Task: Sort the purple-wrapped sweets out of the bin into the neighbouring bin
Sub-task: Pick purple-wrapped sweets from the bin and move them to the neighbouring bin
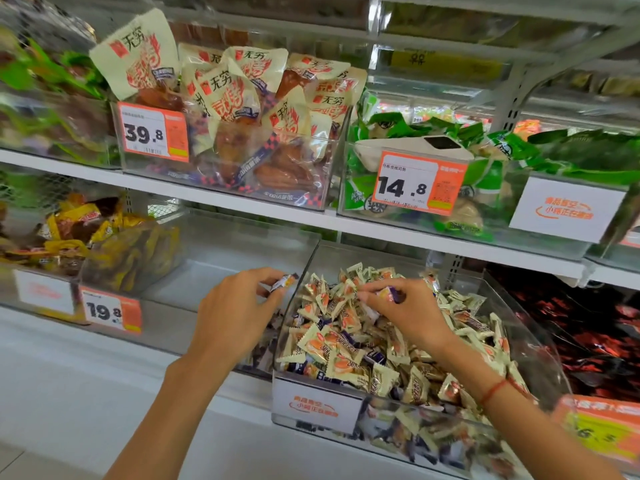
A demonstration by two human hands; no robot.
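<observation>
A clear bin [313, 407] on the lower shelf is heaped with cream-wrapped sweets [346, 358], and a few purple-wrapped ones [375, 356] are mixed in. My right hand [405, 313] hovers over the heap and pinches a purple-wrapped sweet [391, 294]. My left hand [239, 306] pinches another purple-wrapped sweet [284, 281] over the neighbouring clear bin [221, 244] to the left. Several dark purple sweets [259, 355] lie at that bin's front right, partly hidden by my left hand.
Further left stands a bin of yellow-wrapped snacks [83, 233] with a 19.8 price tag [110, 311]. A bin of dark red packets [588, 334] lies to the right. The shelf above [242, 202] carries bins of cream packets [242, 98] and green packets [485, 140].
</observation>
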